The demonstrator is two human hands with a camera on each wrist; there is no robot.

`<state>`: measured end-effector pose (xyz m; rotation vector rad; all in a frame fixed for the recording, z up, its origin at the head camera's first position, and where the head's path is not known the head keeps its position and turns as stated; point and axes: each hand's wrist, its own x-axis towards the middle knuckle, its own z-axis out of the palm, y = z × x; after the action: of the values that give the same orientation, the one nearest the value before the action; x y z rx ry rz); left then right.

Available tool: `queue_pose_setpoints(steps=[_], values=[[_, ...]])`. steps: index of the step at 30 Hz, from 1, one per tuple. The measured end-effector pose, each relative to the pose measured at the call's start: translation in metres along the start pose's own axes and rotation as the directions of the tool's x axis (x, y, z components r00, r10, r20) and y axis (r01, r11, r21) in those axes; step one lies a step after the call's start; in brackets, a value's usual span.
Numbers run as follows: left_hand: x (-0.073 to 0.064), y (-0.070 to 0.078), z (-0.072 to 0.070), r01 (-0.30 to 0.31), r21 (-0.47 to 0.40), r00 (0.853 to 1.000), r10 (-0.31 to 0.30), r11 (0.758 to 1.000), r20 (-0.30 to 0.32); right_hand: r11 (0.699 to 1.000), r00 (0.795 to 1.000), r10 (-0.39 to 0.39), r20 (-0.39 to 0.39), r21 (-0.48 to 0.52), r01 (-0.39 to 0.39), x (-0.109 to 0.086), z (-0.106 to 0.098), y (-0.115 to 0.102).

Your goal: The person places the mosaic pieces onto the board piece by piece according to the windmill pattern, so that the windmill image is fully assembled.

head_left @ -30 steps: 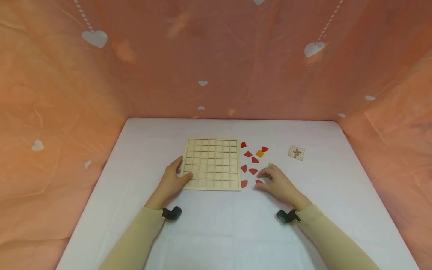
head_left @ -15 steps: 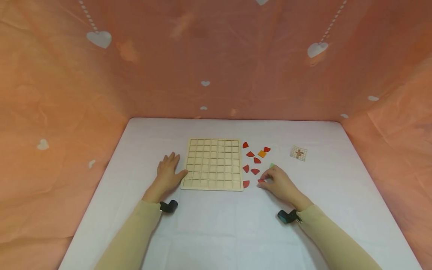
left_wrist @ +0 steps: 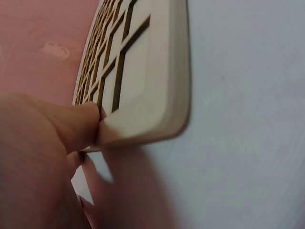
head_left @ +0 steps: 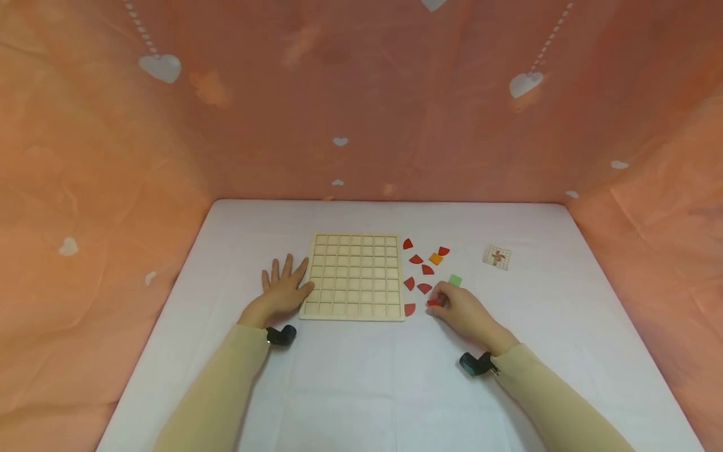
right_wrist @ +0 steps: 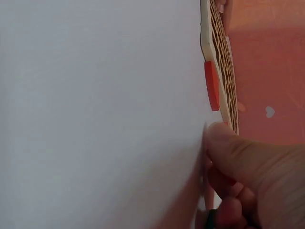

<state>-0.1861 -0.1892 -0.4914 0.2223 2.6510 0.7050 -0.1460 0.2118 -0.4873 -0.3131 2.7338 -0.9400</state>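
A wooden grid board point(head_left: 353, 274) lies on the white table, its square cells bare. My left hand point(head_left: 277, 295) rests at the board's left side with fingers spread; its thumb touches the board's edge, as the left wrist view also shows. To the right of the board, my right hand point(head_left: 467, 315) pinches a red quarter-circle tile point(head_left: 433, 303) between thumb and fingers, low over the table. Several more red quarter-circle tiles point(head_left: 427, 270) lie between board and hand. A light green square tile point(head_left: 455, 280) is just beyond the right hand's knuckles.
An orange square tile point(head_left: 435, 258) lies among the red ones, close to one of them. Farther right is a small pattern card point(head_left: 497, 257) with a pinwheel figure on a grid. Orange cloth point(head_left: 361, 113) with white hearts surrounds the table's back and sides.
My left hand has slid left off the board's corner and spread its fingers. My right thumb and fingers have closed on the red tile, and more of the green tile shows.
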Motion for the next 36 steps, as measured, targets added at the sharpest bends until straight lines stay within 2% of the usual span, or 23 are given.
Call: queue_pose_setpoints(steps=[6, 11, 17, 23, 30, 36], values=[[0.001, -0.003, -0.001, -0.001, -0.006, 1.000, 0.001, 1.000, 0.020, 0.993, 0.999, 0.018, -0.039, 0.115, -0.014, 0.008, -0.003, -0.003], [-0.002, -0.005, 0.000, 0.002, -0.028, 1.000, -0.002, 1.000, 0.005, 0.980, 0.999, 0.004, -0.036, 0.198, 0.003, 0.025, -0.009, -0.015], [-0.001, -0.005, 0.003, -0.020, -0.013, 0.999, 0.020, 1.000, -0.025, 0.960, 1.000, -0.017, -0.019, 0.279, 0.022, 0.050, -0.007, -0.035], [0.001, -0.006, 0.006, -0.022, -0.012, 0.999, 0.022, 1.000, -0.026, 0.960, 0.999, -0.046, 0.009, 0.276, 0.042, 0.083, 0.009, -0.057], [-0.001, -0.004, 0.005, -0.017, -0.026, 1.000, 0.016, 1.000, -0.025, 0.962, 0.998, -0.056, -0.025, 0.266, 0.061, 0.128, 0.031, -0.078], [-0.004, -0.004, 0.004, -0.010, -0.039, 0.999, 0.009, 0.999, -0.034, 0.969, 0.996, -0.082, -0.042, 0.231, 0.090, 0.149, 0.039, -0.092]])
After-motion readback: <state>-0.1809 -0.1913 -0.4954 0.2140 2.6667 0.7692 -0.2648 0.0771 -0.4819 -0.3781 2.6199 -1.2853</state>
